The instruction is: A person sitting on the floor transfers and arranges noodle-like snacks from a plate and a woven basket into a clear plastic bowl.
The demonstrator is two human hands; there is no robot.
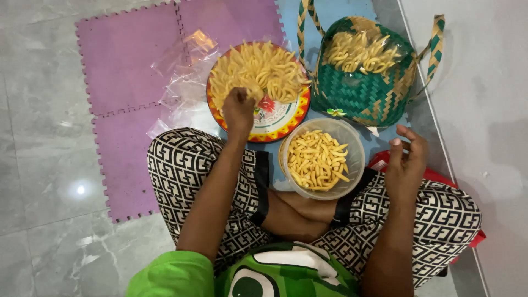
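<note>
Gathering snacks from the plate (286, 124), the left hand (239, 110) pinches some; the right hand (406, 162) hangs loose, empty, beside the tub (355, 146), likely their destination.

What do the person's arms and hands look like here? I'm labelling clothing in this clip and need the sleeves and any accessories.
Both arms are bare from the short bright green sleeve down. The left hand and the right hand wear no gloves, and no rings, watch or bracelets show. The green top has a white and dark print on the front. Black-and-white geometric patterned trousers cover the crossed legs.
</note>
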